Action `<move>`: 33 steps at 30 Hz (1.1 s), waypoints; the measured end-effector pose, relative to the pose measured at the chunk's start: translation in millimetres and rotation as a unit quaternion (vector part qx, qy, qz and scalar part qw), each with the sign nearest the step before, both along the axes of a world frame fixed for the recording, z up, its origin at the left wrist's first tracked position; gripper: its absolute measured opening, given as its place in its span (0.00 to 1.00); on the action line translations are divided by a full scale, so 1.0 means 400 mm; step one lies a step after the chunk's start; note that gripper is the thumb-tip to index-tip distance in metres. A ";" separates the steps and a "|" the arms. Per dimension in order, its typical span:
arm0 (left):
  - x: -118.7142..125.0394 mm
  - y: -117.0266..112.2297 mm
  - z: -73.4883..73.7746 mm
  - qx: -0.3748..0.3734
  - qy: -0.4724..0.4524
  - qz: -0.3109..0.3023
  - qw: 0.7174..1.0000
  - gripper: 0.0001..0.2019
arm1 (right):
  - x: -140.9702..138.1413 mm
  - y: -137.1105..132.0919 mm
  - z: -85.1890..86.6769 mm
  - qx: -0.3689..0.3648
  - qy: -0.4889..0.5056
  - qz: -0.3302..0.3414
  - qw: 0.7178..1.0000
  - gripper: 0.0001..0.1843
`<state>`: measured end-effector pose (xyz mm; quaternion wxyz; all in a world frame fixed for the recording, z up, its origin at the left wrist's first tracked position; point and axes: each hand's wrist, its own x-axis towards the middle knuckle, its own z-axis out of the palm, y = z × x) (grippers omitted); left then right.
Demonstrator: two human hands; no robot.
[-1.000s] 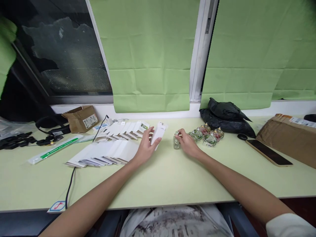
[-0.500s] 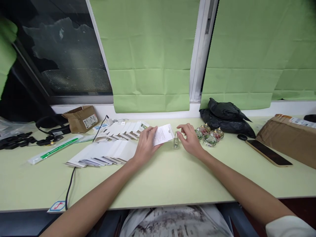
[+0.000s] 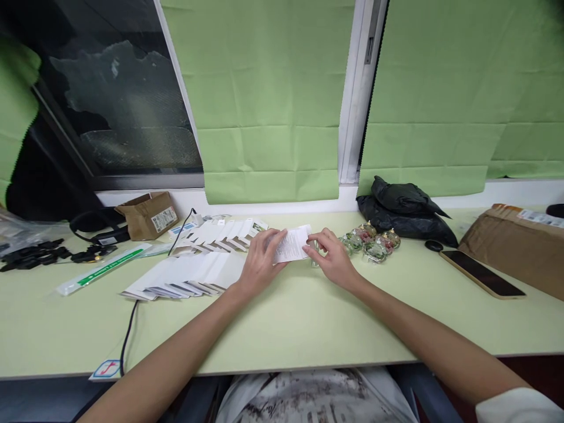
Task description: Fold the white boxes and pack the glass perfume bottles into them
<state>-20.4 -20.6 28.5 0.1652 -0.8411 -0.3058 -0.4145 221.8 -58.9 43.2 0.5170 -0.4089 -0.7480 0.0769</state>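
A small white box (image 3: 291,244) with fine printed text is tilted up over the table, and my left hand (image 3: 261,263) is closed around its left side. At the box's right end, my right hand (image 3: 329,256) has its curled thumb and forefinger on the edge. A little clear glass bottle (image 3: 314,262) stands just behind those fingers, mostly hidden by them. Right of it lie several shiny green and pink ornament-like pieces (image 3: 374,251) with gold tops.
Overlapping white boxes (image 3: 194,273) lie in rows at left. Farther left are an open brown carton (image 3: 147,215), a black cable (image 3: 128,335) and a long plastic packet (image 3: 103,269). Black bags (image 3: 405,208), a phone (image 3: 480,273) and a large brown parcel (image 3: 515,249) occupy the right.
My right hand has moved left from beside the glass bottle to the white box's end, now covering much of the bottle. My left hand keeps its hold on the box.
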 end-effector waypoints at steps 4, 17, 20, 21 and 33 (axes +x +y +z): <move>0.001 0.001 -0.001 -0.031 0.003 0.008 0.999 0.36 | 0.002 0.011 0.000 -0.006 0.011 0.016 1.000 0.11; -0.017 0.033 0.005 -0.071 -0.097 0.098 0.988 0.39 | 0.021 0.025 0.006 0.027 0.217 -0.090 0.972 0.14; -0.021 0.041 0.006 -0.102 -0.161 0.118 0.975 0.39 | 0.025 0.030 -0.006 -0.013 0.228 -0.069 0.971 0.16; -0.022 0.041 0.008 -0.117 -0.188 0.116 0.968 0.38 | 0.023 0.029 -0.010 -0.027 0.222 -0.054 0.973 0.16; 0.007 0.016 0.008 -0.235 -0.303 -0.001 0.923 0.34 | -0.021 -0.005 -0.046 -0.148 -0.071 0.090 0.982 0.13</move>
